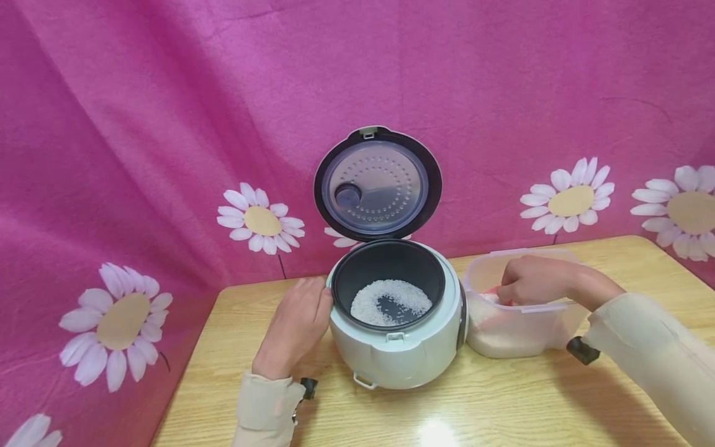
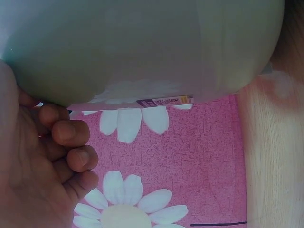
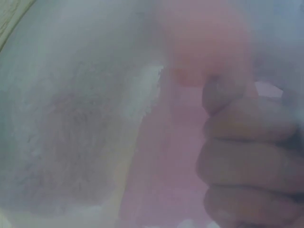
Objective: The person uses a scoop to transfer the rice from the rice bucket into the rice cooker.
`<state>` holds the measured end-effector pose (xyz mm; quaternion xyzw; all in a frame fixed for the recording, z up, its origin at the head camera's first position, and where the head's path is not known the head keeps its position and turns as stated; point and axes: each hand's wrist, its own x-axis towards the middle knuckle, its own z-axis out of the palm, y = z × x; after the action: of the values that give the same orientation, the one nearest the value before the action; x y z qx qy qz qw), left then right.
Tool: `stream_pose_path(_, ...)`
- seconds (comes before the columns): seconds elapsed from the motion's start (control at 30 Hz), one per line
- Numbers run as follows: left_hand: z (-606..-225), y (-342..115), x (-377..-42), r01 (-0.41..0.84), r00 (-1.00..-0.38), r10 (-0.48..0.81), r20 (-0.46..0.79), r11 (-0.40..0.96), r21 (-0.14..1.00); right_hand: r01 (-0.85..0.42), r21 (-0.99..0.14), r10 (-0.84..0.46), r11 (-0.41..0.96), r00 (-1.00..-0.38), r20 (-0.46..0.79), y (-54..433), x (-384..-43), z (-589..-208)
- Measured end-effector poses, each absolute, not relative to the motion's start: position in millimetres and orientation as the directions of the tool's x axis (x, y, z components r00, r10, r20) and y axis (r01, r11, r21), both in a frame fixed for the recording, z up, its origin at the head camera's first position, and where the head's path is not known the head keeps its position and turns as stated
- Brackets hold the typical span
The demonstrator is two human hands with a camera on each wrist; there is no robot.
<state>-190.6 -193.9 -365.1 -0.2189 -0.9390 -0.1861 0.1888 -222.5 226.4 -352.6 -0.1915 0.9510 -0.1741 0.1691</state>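
A white rice cooker (image 1: pixel 394 357) stands on the table with its lid (image 1: pixel 380 186) raised. White rice (image 1: pixel 371 301) lies in its dark inner pot (image 1: pixel 352 279), leaving part of the bottom bare. My left hand (image 1: pixel 298 320) holds the cooker's left rim, its fingers (image 2: pixel 71 133) curled by the outer side and the thumb mostly hidden. To the right, my right hand (image 1: pixel 533 279) reaches into a translucent plastic container (image 1: pixel 550 332) of rice. Its curled fingers grip a red scoop (image 1: pixel 493 290), blurred through the container wall in the right wrist view.
The container stands close against the cooker's right side on a light wooden table (image 1: pixel 234 354). A pink cloth (image 1: pixel 475 93) with daisies hangs behind and along the left. The raised lid stands upright near this cloth.
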Motion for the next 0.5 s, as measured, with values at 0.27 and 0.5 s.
stream_pose_path(0.27, -365.2, -193.8, -190.6, 0.476, -0.837, 0.337, 0.431, 0.837, 0.271, -0.308, -0.402, -0.428, 0.862, -0.868, -0.252, 225.6, -221.4, -351.2)
stream_pose_path(0.5, -365.5, -194.1, -190.9, 0.478, -0.837, 0.338, 0.431, 0.835, 0.274, -0.297, -0.398, -0.416, 0.868, -0.872, -0.258, 224.9, -220.8, -349.2)
